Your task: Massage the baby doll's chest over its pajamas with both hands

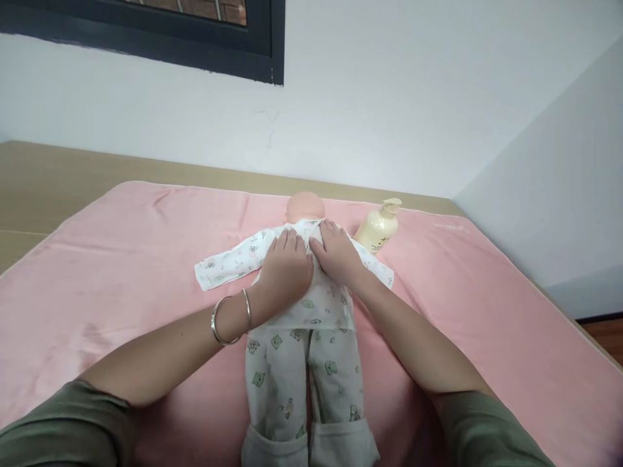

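Note:
A doll lies on its back or front, which I cannot tell, with its bald head (305,206) toward the wall. It wears a white printed top (316,310) and matching trousers (280,383) with turned-up cuffs. My left hand (288,266) rests flat on the upper left of the top, its fingers extended. Beside it, my right hand (337,254) lies on the upper right of the top, fingers stretched toward the shoulder. Both sleeves of the top spread outward. Neither hand visibly grips the cloth.
A pink mat (160,272) lies under the doll on a wooden surface (63,165). A cream pump bottle (378,227) is on the mat near the doll's right-side sleeve. Behind are a white wall (365,97) and a dark window frame (265,39).

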Demonstrator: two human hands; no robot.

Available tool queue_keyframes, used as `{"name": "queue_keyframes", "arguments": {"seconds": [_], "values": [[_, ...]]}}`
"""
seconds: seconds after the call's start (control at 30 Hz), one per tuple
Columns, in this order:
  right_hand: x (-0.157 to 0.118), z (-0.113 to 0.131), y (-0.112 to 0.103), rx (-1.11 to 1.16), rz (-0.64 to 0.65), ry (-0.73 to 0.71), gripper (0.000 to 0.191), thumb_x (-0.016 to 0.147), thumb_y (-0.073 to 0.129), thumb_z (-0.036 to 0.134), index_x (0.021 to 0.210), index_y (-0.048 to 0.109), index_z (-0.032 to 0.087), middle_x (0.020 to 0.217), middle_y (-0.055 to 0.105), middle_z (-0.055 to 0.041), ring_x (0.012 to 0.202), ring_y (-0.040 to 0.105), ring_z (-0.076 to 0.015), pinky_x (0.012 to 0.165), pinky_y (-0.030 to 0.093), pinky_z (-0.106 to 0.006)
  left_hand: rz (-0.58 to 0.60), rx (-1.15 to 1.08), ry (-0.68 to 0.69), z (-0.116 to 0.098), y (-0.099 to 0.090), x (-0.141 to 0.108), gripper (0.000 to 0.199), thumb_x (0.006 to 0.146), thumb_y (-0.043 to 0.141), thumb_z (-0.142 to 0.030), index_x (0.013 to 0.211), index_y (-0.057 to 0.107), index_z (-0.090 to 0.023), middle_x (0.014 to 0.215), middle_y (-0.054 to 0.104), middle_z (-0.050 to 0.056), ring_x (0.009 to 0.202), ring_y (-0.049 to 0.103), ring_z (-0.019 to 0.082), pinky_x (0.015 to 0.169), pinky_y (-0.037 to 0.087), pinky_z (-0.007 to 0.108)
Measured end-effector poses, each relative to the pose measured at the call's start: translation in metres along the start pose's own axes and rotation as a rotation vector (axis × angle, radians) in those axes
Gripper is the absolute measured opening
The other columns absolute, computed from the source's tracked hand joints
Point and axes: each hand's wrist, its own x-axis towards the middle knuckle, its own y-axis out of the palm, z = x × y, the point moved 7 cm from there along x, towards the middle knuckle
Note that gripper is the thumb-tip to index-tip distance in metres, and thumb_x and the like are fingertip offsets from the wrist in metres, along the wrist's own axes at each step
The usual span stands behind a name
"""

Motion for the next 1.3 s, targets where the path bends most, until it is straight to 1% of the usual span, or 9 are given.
{"name": "queue_keyframes", "arguments": {"seconds": [0.17,0.3,0.5,0.6,0.73,0.9,1.03,1.17,1.3], "values": [[-0.032,0.035,-0.002,-0.135,-0.088,-0.110,0.052,0.100,0.030,0.023,0.139,0.048,-0.007,0.143,0.054,-0.0293,0.138,0.048,-0.0381,0.118,0.034,-0.052,0.075,0.005,0.089,0.017,0.008,0.018,0.032,0.093,0.033,-0.014,0.087,0.064,-0.013,0.102,0.067,0.018,0.108,0.059,0.032,0.100,0.048,0.049],[-0.035,0.039,0.000,-0.081,-0.112,-0.137,0.055,0.099,0.031,0.023,0.141,0.045,-0.008,0.145,0.051,-0.0301,0.140,0.045,-0.0375,0.119,0.035,-0.052,0.102,-0.078,-0.119,0.039,0.015,0.025,0.029,0.095,0.034,-0.019,0.100,0.061,-0.012,0.106,0.066,0.018,0.104,0.060,0.031,0.094,0.051,0.050],[0.003,0.005,-0.001,0.105,-0.047,-0.084,0.041,0.095,0.034,0.024,0.121,0.060,0.006,0.128,0.064,-0.0212,0.123,0.056,-0.0328,0.109,0.045,-0.050,0.046,-0.052,-0.027,0.003,0.009,0.001,0.038,0.094,0.036,-0.017,0.125,0.053,-0.003,0.136,0.055,0.026,0.133,0.047,0.039,0.108,0.040,0.058],[0.007,0.000,-0.002,0.103,-0.048,-0.069,0.040,0.096,0.034,0.025,0.120,0.060,0.007,0.125,0.065,-0.0209,0.120,0.057,-0.0321,0.109,0.045,-0.048,0.083,-0.077,0.030,-0.001,0.006,0.002,0.034,0.092,0.036,-0.014,0.117,0.057,-0.005,0.126,0.060,0.023,0.127,0.052,0.036,0.109,0.042,0.054],[-0.019,0.026,0.001,0.010,-0.076,-0.134,0.050,0.097,0.029,0.022,0.134,0.052,-0.002,0.141,0.055,-0.0275,0.136,0.047,-0.0367,0.116,0.037,-0.056,0.158,-0.186,-0.002,0.023,0.008,0.023,0.025,0.090,0.035,-0.012,0.088,0.059,-0.015,0.099,0.066,0.016,0.101,0.060,0.029,0.099,0.049,0.046],[-0.051,0.052,0.003,-0.046,-0.104,-0.158,0.055,0.095,0.034,0.021,0.145,0.045,0.001,0.151,0.047,-0.0243,0.147,0.035,-0.0386,0.117,0.036,-0.059,0.197,-0.214,-0.218,0.054,0.016,0.034,0.023,0.092,0.034,-0.017,0.087,0.057,-0.017,0.097,0.067,0.014,0.092,0.061,0.027,0.088,0.051,0.044],[-0.026,0.031,0.005,0.098,-0.065,-0.144,0.051,0.100,0.030,0.027,0.141,0.050,0.006,0.148,0.052,-0.0201,0.145,0.040,-0.0333,0.119,0.035,-0.055,0.151,-0.073,-0.124,0.037,0.011,0.024,0.028,0.092,0.032,-0.014,0.092,0.060,-0.013,0.105,0.066,0.019,0.103,0.060,0.031,0.093,0.048,0.047],[0.008,-0.005,0.006,0.173,-0.041,-0.009,0.050,0.099,0.032,0.032,0.133,0.055,0.003,0.139,0.058,-0.0230,0.136,0.049,-0.0330,0.117,0.037,-0.052,0.073,-0.022,-0.035,0.010,0.003,0.007,0.030,0.095,0.035,-0.018,0.110,0.059,-0.008,0.123,0.061,0.023,0.119,0.055,0.036,0.101,0.044,0.053],[0.002,0.002,0.007,0.081,-0.015,0.006,0.056,0.099,0.032,0.029,0.139,0.047,-0.006,0.146,0.050,-0.0285,0.140,0.044,-0.0359,0.121,0.032,-0.051,0.063,-0.069,-0.014,0.007,0.003,0.006,0.029,0.094,0.037,-0.017,0.109,0.060,-0.010,0.123,0.061,0.021,0.122,0.054,0.035,0.104,0.044,0.052]]}}
